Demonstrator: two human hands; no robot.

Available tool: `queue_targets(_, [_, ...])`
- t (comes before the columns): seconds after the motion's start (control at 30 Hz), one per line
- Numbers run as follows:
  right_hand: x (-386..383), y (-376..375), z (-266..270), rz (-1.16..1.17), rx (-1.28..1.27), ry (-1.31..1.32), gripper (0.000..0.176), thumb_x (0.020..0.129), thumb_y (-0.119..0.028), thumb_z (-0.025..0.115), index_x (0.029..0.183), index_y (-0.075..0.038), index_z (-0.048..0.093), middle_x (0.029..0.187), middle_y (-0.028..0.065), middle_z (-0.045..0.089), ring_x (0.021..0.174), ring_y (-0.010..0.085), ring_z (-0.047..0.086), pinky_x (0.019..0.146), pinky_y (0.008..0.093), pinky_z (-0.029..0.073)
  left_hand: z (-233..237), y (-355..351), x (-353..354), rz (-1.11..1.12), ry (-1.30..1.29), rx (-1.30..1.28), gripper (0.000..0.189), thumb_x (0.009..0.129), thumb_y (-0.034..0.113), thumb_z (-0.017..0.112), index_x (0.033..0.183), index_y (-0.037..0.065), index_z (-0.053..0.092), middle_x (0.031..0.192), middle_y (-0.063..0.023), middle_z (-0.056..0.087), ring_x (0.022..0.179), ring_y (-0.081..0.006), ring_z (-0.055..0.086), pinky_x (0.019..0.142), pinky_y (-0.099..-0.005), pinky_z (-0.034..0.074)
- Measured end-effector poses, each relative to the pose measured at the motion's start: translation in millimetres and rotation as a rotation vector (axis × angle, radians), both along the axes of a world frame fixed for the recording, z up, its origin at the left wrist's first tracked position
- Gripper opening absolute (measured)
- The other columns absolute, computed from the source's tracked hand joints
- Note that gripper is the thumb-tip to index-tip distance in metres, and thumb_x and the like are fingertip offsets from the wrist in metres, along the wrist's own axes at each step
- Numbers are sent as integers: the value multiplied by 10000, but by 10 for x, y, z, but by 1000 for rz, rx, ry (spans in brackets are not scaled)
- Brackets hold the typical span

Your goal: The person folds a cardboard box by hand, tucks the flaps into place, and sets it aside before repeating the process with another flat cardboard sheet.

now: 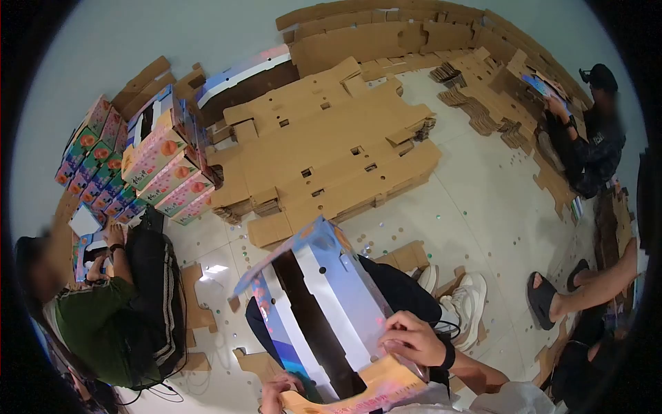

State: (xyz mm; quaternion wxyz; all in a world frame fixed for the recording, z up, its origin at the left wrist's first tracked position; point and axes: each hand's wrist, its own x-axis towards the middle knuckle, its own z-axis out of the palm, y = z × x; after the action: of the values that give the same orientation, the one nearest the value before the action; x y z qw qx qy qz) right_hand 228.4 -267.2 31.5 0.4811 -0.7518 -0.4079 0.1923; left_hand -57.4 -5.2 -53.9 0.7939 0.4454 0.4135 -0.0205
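A printed cardboard fruit box rests across my lap, with white top flaps and a dark open slot along its middle. Its near end panel is orange and pink and stands partly folded out. My left hand grips the near left corner of that panel, its fingers partly hidden. On the near right corner, my right hand has its fingers bent over the box edge. At the far end, a flap sticks out to the left.
Flat brown cardboard sheets are piled ahead. Finished-looking printed boxes stand stacked at left. A co-worker in green handles a box at left; another person works at far right. A sandalled foot is at right. Small round scraps dot the floor.
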Motion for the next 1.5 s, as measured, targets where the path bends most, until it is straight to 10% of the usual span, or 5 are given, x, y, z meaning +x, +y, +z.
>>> queue_targets(0.17, [93,-7,-276,77,228,254,130,846,-178,623,847,-57,672,902,48,532,805,206,479,696,279,403,275,356,178,-272,-331,-233,333,873,168,505,1125,-47,534,1036,-144,598,839,-222,621,711,-304,525])
queue_targets(0.57, [305,755,-127,441,-99,-540,218,893,-308,540,942,-110,619,699,78,568,642,252,615,643,356,488,590,-15,1648,-632,42,1393,199,865,244,595,1003,101,600,873,-148,426,777,-309,493,701,-373,439])
queue_targets(0.83, [983,-3,412,3,-227,110,117,880,-191,614,904,-77,603,657,3,563,568,72,520,534,236,412,817,742,584,-119,185,732,147,822,41,645,895,27,518,859,-21,551,744,-114,578,612,-241,485])
queue_targets(0.93, [1168,-467,292,-79,-190,414,428,879,-141,618,1269,-85,449,920,-15,553,742,46,513,619,213,428,535,742,13,-247,-57,845,700,717,176,699,1297,-14,357,1283,-172,409,972,-267,552,728,-364,489])
queue_targets(1.5, [1045,-1251,-655,-341,6,848,520,818,-107,674,1274,-1,449,1102,47,603,971,133,584,800,289,490,682,204,-617,243,139,300,293,752,40,688,992,14,522,1018,-82,561,849,-146,599,663,-263,505])
